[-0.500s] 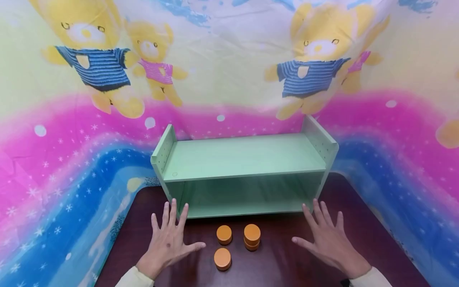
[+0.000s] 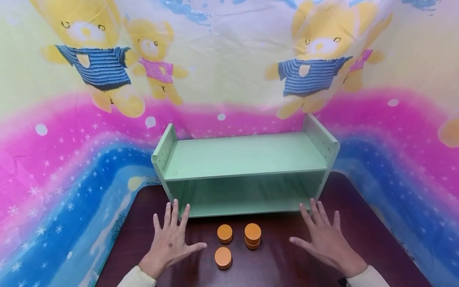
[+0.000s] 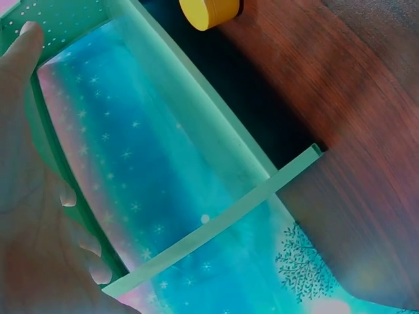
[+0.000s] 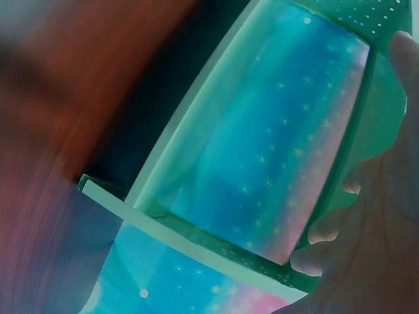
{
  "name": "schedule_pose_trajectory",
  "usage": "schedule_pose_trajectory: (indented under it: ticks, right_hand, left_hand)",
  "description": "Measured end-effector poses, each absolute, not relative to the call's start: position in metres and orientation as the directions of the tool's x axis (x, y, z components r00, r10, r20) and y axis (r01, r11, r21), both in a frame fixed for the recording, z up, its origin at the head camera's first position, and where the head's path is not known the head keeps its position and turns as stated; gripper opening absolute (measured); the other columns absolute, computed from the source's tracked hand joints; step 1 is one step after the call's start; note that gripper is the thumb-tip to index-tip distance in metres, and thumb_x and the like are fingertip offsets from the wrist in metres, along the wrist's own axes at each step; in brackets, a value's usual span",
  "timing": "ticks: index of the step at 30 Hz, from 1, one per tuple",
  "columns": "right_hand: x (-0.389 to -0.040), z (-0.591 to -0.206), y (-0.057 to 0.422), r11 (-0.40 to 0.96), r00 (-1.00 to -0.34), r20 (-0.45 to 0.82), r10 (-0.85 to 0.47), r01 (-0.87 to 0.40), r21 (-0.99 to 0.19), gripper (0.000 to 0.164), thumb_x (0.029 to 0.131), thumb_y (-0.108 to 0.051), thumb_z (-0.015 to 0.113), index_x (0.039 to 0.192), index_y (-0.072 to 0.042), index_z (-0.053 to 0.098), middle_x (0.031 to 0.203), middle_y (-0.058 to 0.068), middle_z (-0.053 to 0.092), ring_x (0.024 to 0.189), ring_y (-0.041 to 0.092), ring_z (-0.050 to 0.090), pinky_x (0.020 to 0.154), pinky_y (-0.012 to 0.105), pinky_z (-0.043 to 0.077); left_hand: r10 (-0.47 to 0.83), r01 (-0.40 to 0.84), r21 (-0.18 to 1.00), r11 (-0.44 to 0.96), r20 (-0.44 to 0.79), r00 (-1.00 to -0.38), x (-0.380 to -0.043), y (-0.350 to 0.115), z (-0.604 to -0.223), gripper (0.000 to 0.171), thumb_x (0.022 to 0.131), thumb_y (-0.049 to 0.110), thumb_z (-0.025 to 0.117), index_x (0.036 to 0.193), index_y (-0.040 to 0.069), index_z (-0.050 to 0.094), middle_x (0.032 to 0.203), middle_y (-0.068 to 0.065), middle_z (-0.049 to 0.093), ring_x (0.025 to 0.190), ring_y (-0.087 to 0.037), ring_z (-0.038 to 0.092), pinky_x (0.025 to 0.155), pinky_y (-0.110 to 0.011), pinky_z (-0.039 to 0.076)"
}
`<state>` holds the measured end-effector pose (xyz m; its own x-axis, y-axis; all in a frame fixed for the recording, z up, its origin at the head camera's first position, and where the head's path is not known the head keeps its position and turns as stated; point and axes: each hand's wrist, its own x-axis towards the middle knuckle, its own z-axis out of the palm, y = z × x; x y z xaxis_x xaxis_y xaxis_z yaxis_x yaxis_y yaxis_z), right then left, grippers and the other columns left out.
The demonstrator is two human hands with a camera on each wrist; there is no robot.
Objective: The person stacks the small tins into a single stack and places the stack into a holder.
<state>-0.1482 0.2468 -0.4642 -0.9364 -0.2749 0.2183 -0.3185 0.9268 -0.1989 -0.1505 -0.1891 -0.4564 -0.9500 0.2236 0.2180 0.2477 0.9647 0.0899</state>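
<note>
Fingers spread and straight, my left hand (image 2: 169, 243) is held over the left part of the dark table, holding nothing. My right hand (image 2: 327, 243) mirrors it on the right, also spread and holding nothing. Between the hands are small orange round pieces: one (image 2: 224, 234) farther back, one (image 2: 223, 258) nearer me, and a stack of two (image 2: 252, 234) to their right. Just beyond the fingertips stands a light green two-level shelf (image 2: 247, 155). The left wrist view shows my left hand (image 3: 46, 196) beside the shelf; the right wrist view shows my right hand (image 4: 373, 203) likewise.
The dark reddish-brown table (image 2: 272, 267) has rounded back corners. A printed cloth (image 2: 229, 79) with bears and snowflakes hangs behind and along both sides. The shelf's raised side panels (image 2: 320, 137) stand up at each end.
The right hand has shifted slightly to the left. The left hand stays nearly in place, and the orange pieces and shelf keep their positions.
</note>
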Motion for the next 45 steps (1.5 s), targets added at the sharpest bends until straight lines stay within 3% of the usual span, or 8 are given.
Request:
schedule_pose_trajectory:
  ticks: [11,45]
  right_hand:
    - [-0.15,-0.471,0.243,0.926,-0.938,0.207,-0.277,-0.319,-0.203,0.102,0.088,-0.067,0.061,0.159,-0.007,0.021,0.161,0.029,0.01,0.146,0.051,0.014,0.107,0.082,0.001]
    - [-0.164,-0.49,0.227,0.91,-0.923,0.203,-0.326,-0.365,-0.198,0.101,0.087,-0.071,0.058,0.157,-0.005,0.029,0.161,0.027,0.016,0.145,0.049,0.019,0.105,0.083,0.01]
  left_hand:
    - [0.215,0.241,0.088,0.967,0.232,-0.949,-0.15,-0.189,-0.465,0.12,0.07,0.087,0.059,0.155,0.006,0.033,0.16,-0.029,0.018,0.146,-0.05,0.014,0.107,-0.08,0.015]
    - [0.195,0.221,0.156,0.963,0.163,-0.967,-0.142,-0.182,-0.492,0.121,0.07,0.09,0.054,0.156,0.007,0.032,0.162,-0.028,0.011,0.147,-0.049,0.013,0.108,-0.079,0.015]
